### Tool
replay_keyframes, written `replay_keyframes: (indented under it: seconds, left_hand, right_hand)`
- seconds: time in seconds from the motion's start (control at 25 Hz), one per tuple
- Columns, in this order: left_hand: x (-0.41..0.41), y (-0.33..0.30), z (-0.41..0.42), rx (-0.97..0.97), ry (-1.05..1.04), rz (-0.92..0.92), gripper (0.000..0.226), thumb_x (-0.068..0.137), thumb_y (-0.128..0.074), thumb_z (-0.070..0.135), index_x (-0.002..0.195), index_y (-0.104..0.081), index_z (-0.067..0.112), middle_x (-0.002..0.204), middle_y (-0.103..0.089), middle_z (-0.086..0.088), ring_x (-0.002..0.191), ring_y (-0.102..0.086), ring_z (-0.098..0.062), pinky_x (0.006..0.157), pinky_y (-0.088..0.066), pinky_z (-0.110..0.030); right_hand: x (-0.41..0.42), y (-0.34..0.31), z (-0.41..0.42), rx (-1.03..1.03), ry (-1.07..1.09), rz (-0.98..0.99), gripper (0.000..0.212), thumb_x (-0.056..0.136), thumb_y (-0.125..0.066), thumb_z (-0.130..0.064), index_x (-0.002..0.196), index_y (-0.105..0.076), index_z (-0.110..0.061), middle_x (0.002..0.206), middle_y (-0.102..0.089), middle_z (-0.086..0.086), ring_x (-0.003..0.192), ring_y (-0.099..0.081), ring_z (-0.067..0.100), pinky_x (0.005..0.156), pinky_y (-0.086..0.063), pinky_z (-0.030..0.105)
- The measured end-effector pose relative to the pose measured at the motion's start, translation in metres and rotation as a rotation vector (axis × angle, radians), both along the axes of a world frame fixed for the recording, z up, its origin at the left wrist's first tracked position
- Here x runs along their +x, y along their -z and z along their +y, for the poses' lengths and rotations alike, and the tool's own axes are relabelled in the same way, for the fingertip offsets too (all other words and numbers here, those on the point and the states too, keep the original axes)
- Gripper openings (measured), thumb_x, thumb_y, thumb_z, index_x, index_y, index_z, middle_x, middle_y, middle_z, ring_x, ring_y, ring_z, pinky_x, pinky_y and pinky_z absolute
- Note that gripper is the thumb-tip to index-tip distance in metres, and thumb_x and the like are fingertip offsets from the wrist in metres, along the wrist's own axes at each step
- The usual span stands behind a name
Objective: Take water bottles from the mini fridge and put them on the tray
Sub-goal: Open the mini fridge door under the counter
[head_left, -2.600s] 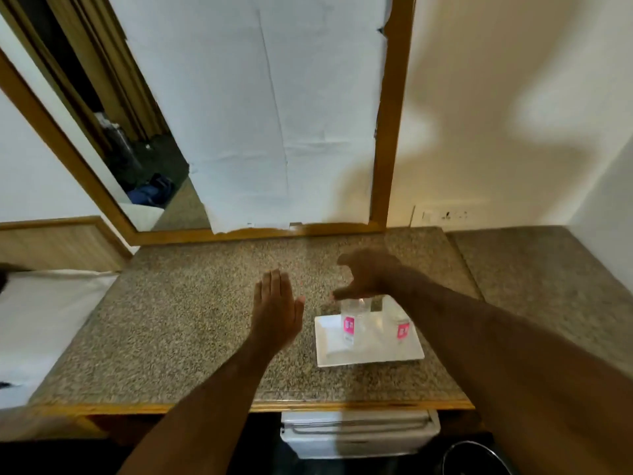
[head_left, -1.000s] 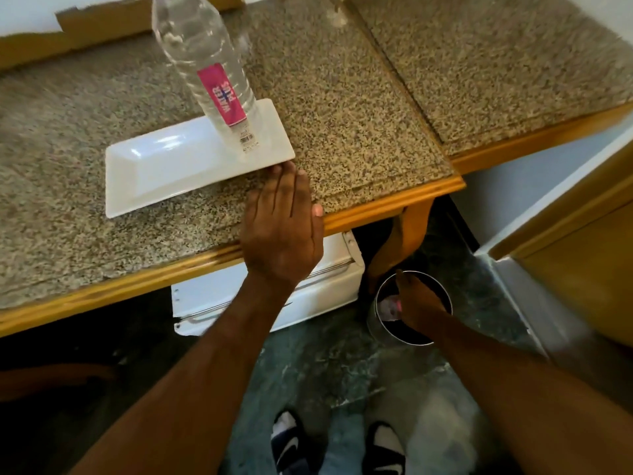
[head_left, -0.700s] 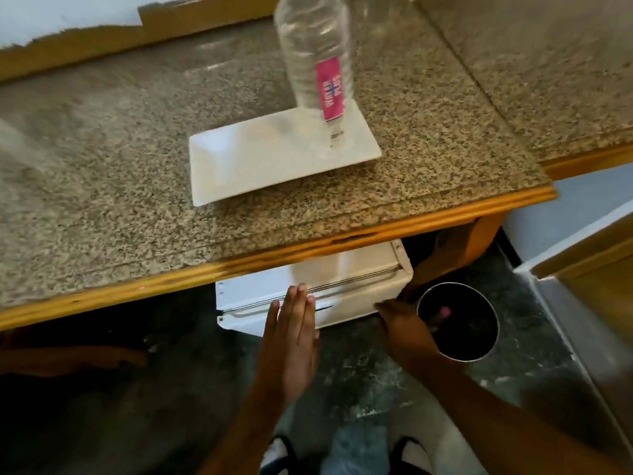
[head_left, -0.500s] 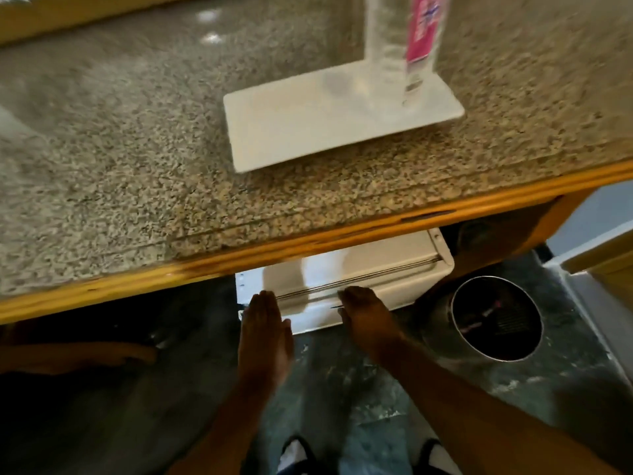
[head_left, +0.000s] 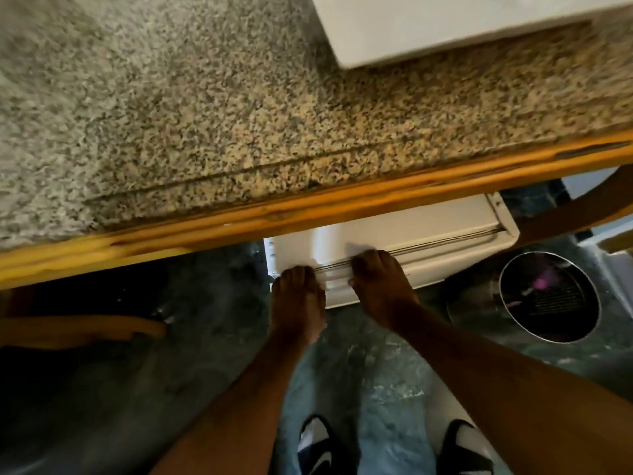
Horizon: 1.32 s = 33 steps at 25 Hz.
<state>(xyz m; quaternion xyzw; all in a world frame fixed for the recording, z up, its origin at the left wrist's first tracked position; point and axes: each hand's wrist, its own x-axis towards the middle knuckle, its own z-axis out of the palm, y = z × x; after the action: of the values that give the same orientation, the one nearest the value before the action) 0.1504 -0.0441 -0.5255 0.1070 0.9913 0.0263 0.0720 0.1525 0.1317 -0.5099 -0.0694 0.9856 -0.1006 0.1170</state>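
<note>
The white mini fridge (head_left: 421,234) stands under the counter, and only its top and the upper edge of its door show. My left hand (head_left: 297,303) and my right hand (head_left: 381,289) sit side by side on that upper door edge near its left end. The fingers of both hands curl over the edge at the seam. A corner of the white tray (head_left: 445,25) lies on the granite counter at the top right. No water bottle is in view, and the fridge's inside is hidden.
The granite counter (head_left: 205,97) with its wooden front edge (head_left: 239,228) overhangs the fridge. A round metal bin (head_left: 548,296) with a pink scrap inside stands on the dark floor to the right. Curved wooden legs flank the fridge. My slippered feet (head_left: 317,450) are below.
I have bent down, so the counter fills the upper view and the bottles on the tray have left it. Both hands moved forward from in front of the fridge onto its door edge.
</note>
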Motion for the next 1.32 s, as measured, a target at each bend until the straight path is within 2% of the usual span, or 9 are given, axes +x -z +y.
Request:
replay_keyframes:
  seconds: [0.28,0.4,0.52,0.68,0.84,0.96,1.04,1.2,1.32]
  left_hand:
    - [0.009,0.009,-0.003,-0.01,0.033,0.018,0.051,0.08,-0.063,0.029,0.124,-0.051,0.004,0.112,-0.061,-0.018,0.1,-0.057,-0.039,0.084,-0.052,-0.046]
    - [0.032,0.01,0.0,-0.024,0.029,0.059,0.043,0.088,-0.053,0.03,0.123,-0.054,0.004,0.109,-0.061,-0.015,0.094,-0.058,-0.037,0.08,-0.05,-0.044]
    - [0.062,0.01,0.004,-0.015,0.005,0.049,0.038,0.087,-0.059,0.031,0.116,-0.061,0.007,0.107,-0.064,-0.013,0.095,-0.058,-0.034,0.081,-0.049,-0.043]
    - [0.114,0.005,0.011,0.0,-0.038,-0.013,0.039,0.085,-0.06,0.036,0.114,-0.06,0.01,0.103,-0.063,-0.01,0.094,-0.056,-0.029,0.078,-0.046,-0.044]
    - [0.165,-0.009,0.03,0.04,-0.059,-0.102,0.037,0.084,-0.051,0.043,0.103,-0.065,0.015,0.09,-0.065,-0.006,0.083,-0.06,-0.027,0.072,-0.051,-0.045]
    - [0.19,-0.017,0.043,0.114,-0.041,-0.098,0.03,0.082,-0.045,0.041,0.092,-0.064,0.021,0.079,-0.062,-0.002,0.073,-0.06,-0.025,0.072,-0.041,-0.042]
    - [0.194,-0.019,0.05,0.204,-0.047,-0.067,0.023,0.085,-0.043,0.036,0.088,-0.063,0.023,0.078,-0.061,0.0,0.072,-0.059,-0.024,0.071,-0.034,-0.038]
    - [0.172,-0.014,0.064,0.346,-0.106,-0.034,0.028,0.093,-0.037,0.03,0.083,-0.061,0.02,0.077,-0.06,-0.002,0.072,-0.056,-0.024,0.067,-0.044,-0.037]
    - [0.149,-0.001,0.078,0.351,-0.041,0.027,0.028,0.094,-0.04,0.028,0.087,-0.064,0.014,0.08,-0.062,-0.007,0.075,-0.058,-0.028,0.068,-0.047,-0.039]
  right_hand:
    - [0.006,-0.001,0.002,0.027,-0.044,0.003,0.042,0.089,-0.055,-0.03,0.123,-0.054,-0.005,0.132,-0.049,0.022,0.117,-0.048,0.041,0.099,-0.042,0.047]
    - [0.019,0.001,0.009,0.043,-0.089,-0.002,0.042,0.09,-0.054,-0.03,0.122,-0.055,-0.005,0.137,-0.047,0.024,0.12,-0.047,0.043,0.103,-0.041,0.046]
    - [0.039,-0.001,0.014,0.033,-0.113,-0.036,0.044,0.092,-0.045,-0.034,0.126,-0.051,-0.007,0.134,-0.047,0.02,0.121,-0.044,0.04,0.106,-0.038,0.044]
    - [0.073,-0.005,0.022,-0.03,-0.102,0.032,0.036,0.085,-0.053,-0.031,0.107,-0.063,-0.005,0.108,-0.062,0.018,0.102,-0.056,0.039,0.091,-0.049,0.047]
    - [0.108,-0.001,0.035,-0.091,-0.053,0.097,0.031,0.089,-0.049,-0.034,0.086,-0.068,-0.01,0.09,-0.063,0.011,0.089,-0.058,0.032,0.085,-0.051,0.042]
    - [0.129,0.001,0.049,-0.092,-0.045,0.131,0.035,0.091,-0.047,-0.034,0.071,-0.066,-0.013,0.076,-0.062,0.007,0.077,-0.058,0.029,0.074,-0.051,0.041]
    - [0.14,0.0,0.061,-0.068,-0.045,0.106,0.036,0.091,-0.048,-0.033,0.065,-0.063,-0.015,0.068,-0.061,0.005,0.07,-0.059,0.027,0.067,-0.052,0.039]
    - [0.155,-0.011,0.085,0.017,0.021,-0.033,0.037,0.088,-0.057,-0.036,0.057,-0.062,-0.017,0.06,-0.063,0.003,0.061,-0.061,0.022,0.059,-0.053,0.033]
    - [0.167,-0.017,0.102,0.051,0.187,-0.145,0.036,0.08,-0.069,-0.035,0.051,-0.059,-0.016,0.055,-0.062,0.004,0.055,-0.062,0.024,0.048,-0.051,0.029]
